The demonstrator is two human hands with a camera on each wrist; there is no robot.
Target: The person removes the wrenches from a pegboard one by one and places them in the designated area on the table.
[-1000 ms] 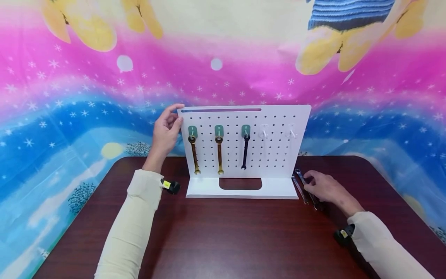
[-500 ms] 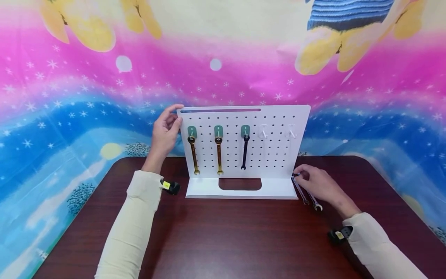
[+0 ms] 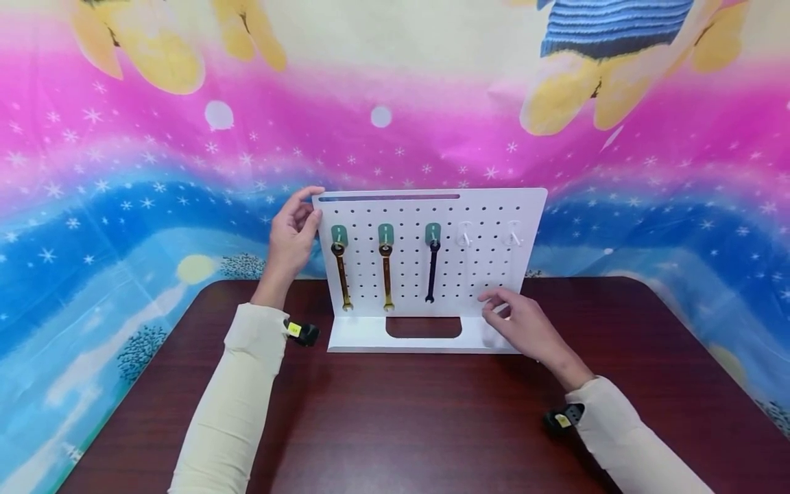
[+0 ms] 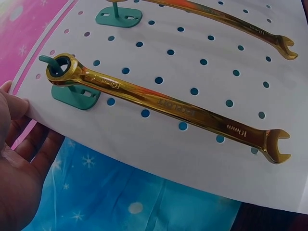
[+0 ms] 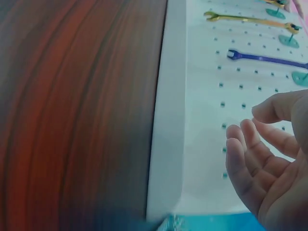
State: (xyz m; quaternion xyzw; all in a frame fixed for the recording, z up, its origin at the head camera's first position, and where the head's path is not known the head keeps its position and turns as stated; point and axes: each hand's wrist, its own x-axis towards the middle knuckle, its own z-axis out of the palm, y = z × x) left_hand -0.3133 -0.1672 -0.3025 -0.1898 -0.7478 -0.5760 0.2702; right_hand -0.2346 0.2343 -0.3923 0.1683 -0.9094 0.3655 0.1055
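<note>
My left hand (image 3: 291, 237) pinches the upper left corner of a white pegboard (image 3: 358, 334), thumb at the front and fingers behind. Close by, in the left wrist view, a gold combination wrench (image 4: 168, 106) marked 10mm hangs by its ring end on a green hook (image 4: 77, 98). A second gold wrench (image 3: 387, 278) and a dark blue one (image 3: 432, 274) hang further right. In front of the board's lower right part is my right hand (image 3: 524, 326). Its fingers are loosely bent, with nothing between them in the right wrist view. The silver wrenches beside the board are mostly hidden by this hand.
Two clear hooks (image 3: 465, 234) on the board's right side bear nothing. The board stands on a dark red-brown table (image 3: 395, 425). Behind it hangs a colourful backdrop (image 3: 382, 151). A small shiny tip (image 5: 166, 224) shows at the right wrist view's bottom edge.
My right hand has left the silver wrenches beside the board and moved left, in front of the board's lower right part. The left hand stays on the corner.
</note>
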